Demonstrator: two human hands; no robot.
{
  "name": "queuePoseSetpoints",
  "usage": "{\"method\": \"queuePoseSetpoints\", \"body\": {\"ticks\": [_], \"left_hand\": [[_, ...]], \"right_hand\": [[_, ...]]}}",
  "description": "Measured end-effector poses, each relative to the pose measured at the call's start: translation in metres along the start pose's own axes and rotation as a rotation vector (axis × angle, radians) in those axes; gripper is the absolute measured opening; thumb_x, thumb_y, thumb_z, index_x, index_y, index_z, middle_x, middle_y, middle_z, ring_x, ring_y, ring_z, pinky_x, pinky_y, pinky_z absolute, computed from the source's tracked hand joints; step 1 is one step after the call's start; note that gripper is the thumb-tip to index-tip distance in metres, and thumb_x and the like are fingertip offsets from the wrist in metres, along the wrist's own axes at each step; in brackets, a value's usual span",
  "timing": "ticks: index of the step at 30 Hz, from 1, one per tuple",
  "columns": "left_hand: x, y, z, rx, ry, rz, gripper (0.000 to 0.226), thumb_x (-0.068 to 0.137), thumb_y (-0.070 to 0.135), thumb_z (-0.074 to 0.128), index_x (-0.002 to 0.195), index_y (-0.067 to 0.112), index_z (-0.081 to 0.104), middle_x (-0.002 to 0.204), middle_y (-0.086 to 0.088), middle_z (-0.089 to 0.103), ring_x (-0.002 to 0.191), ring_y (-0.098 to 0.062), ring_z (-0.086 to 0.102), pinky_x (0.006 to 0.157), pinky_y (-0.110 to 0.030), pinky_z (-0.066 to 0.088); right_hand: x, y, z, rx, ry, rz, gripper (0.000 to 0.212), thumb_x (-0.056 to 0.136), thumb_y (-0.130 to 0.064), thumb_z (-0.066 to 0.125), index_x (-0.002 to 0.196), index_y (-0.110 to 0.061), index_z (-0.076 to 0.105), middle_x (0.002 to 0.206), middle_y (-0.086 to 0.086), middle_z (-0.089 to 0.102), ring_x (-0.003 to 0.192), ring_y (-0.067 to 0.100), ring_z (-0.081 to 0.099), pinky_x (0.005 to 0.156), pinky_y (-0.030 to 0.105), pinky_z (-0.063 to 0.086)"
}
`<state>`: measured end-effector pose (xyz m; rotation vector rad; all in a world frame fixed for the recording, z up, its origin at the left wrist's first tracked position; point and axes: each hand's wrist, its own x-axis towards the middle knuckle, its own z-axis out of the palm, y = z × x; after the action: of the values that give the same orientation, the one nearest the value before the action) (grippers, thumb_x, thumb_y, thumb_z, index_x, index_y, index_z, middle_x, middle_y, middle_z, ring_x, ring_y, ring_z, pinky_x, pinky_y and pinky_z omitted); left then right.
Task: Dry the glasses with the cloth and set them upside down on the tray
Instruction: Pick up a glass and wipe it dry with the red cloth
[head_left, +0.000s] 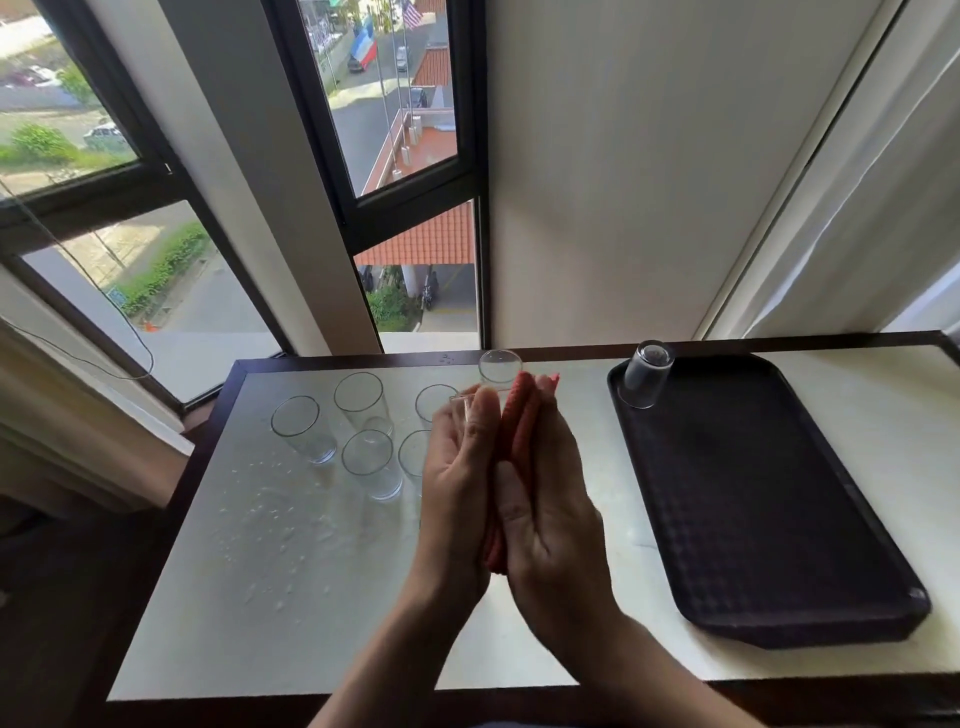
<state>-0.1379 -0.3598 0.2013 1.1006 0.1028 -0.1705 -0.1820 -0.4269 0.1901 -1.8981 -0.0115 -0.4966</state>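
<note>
My left hand (457, 467) holds a clear glass (500, 370) raised above the middle of the table, its base pointing away from me. My right hand (550, 519) holds a red cloth (519, 421) against the side of the glass, so the cloth is sandwiched between both hands. Much of the glass is hidden by fingers and cloth. Several wet glasses (363, 405) stand upright on the table's left half. One glass (647, 379) stands upside down in the far left corner of the dark tray (753, 493) on the right.
Water drops lie scattered on the white tabletop (270, 519) in front of the upright glasses. The table has a dark raised border and meets a window and a wall at the back. The tray reaches close to the table's front right edge.
</note>
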Motion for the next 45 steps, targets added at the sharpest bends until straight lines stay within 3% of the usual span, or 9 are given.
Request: {"method": "queuePoseSetpoints", "body": {"ticks": [7, 12, 20, 23, 26, 31, 34, 40, 45], "left_hand": [[-0.003, 0.000, 0.003, 0.119, 0.010, 0.006, 0.047, 0.092, 0.058, 0.056, 0.117, 0.018, 0.056, 0.111, -0.012, 0.073, 0.108, -0.026, 0.071, 0.091, -0.039, 0.057], [-0.001, 0.002, -0.007, 0.023, -0.056, 0.018, 0.072, 0.081, 0.050, 0.070, 0.125, -0.004, 0.053, 0.122, -0.034, 0.057, 0.114, -0.029, 0.061, 0.101, -0.040, 0.048], [0.001, -0.008, -0.012, 0.107, -0.090, -0.034, 0.049, 0.086, 0.058, 0.050, 0.104, 0.021, 0.076, 0.100, -0.010, 0.077, 0.086, -0.021, 0.073, 0.072, -0.034, 0.060], [0.001, -0.007, -0.017, 0.083, -0.165, -0.074, 0.053, 0.091, 0.060, 0.053, 0.116, 0.018, 0.072, 0.112, -0.006, 0.077, 0.106, -0.018, 0.073, 0.091, -0.036, 0.056], [-0.002, -0.002, -0.021, 0.099, -0.211, -0.086, 0.020, 0.104, 0.035, 0.041, 0.104, 0.032, 0.061, 0.080, 0.026, 0.075, 0.080, 0.015, 0.069, 0.068, -0.005, 0.051], [0.002, 0.004, -0.015, 0.089, -0.035, -0.038, 0.062, 0.085, 0.059, 0.058, 0.123, 0.011, 0.053, 0.111, -0.018, 0.073, 0.103, -0.029, 0.074, 0.081, -0.041, 0.059], [0.003, 0.002, -0.013, 0.084, 0.011, -0.022, 0.053, 0.089, 0.059, 0.057, 0.118, 0.016, 0.051, 0.103, -0.018, 0.075, 0.091, -0.030, 0.076, 0.068, -0.036, 0.061], [-0.007, 0.004, -0.021, 0.063, -0.076, 0.001, 0.027, 0.102, 0.036, 0.054, 0.116, 0.013, 0.060, 0.098, 0.010, 0.077, 0.095, 0.000, 0.071, 0.078, -0.014, 0.054], [-0.003, 0.003, -0.017, 0.088, -0.007, -0.040, 0.041, 0.085, 0.057, 0.068, 0.105, 0.020, 0.070, 0.098, -0.014, 0.076, 0.095, -0.031, 0.075, 0.072, -0.034, 0.061]], "right_hand": [[0.048, 0.005, -0.009, 0.461, -0.026, 0.310, 0.055, 0.097, -0.048, 0.039, 0.149, -0.029, 0.038, 0.133, 0.003, 0.062, 0.119, 0.021, 0.063, 0.102, 0.044, 0.052], [0.006, -0.010, 0.002, 0.143, -0.007, 0.056, 0.055, 0.098, -0.044, 0.040, 0.150, -0.045, 0.023, 0.154, -0.022, 0.037, 0.139, -0.005, 0.037, 0.111, 0.015, 0.033], [0.056, 0.012, -0.009, 0.525, -0.012, 0.376, 0.044, 0.103, -0.041, 0.038, 0.135, -0.016, 0.056, 0.105, -0.001, 0.072, 0.097, 0.012, 0.071, 0.082, 0.033, 0.054], [0.032, 0.000, -0.002, 0.352, -0.061, 0.221, 0.051, 0.100, -0.044, 0.040, 0.148, -0.028, 0.042, 0.136, -0.007, 0.060, 0.125, 0.008, 0.058, 0.099, 0.031, 0.050], [0.006, -0.003, 0.007, -0.018, -0.024, 0.003, 0.063, 0.098, -0.040, 0.039, 0.156, -0.021, 0.023, 0.163, -0.006, 0.024, 0.149, 0.003, 0.021, 0.117, 0.015, 0.023], [0.034, 0.005, 0.002, 0.238, -0.089, 0.160, 0.058, 0.093, -0.052, 0.039, 0.148, -0.038, 0.038, 0.145, -0.006, 0.054, 0.131, 0.014, 0.054, 0.109, 0.043, 0.046], [0.055, 0.012, 0.000, 0.299, -0.072, 0.341, 0.061, 0.088, -0.060, 0.037, 0.143, -0.036, 0.046, 0.132, -0.002, 0.064, 0.117, 0.015, 0.063, 0.104, 0.047, 0.050], [0.004, -0.007, 0.013, -0.059, -0.045, -0.020, 0.065, 0.095, -0.042, 0.041, 0.156, -0.026, 0.023, 0.159, -0.013, 0.030, 0.147, 0.006, 0.027, 0.119, 0.039, 0.030], [0.035, 0.008, 0.004, 0.442, -0.072, 0.293, 0.054, 0.091, -0.051, 0.041, 0.141, -0.031, 0.047, 0.129, 0.000, 0.064, 0.120, 0.021, 0.062, 0.101, 0.045, 0.051]]}}
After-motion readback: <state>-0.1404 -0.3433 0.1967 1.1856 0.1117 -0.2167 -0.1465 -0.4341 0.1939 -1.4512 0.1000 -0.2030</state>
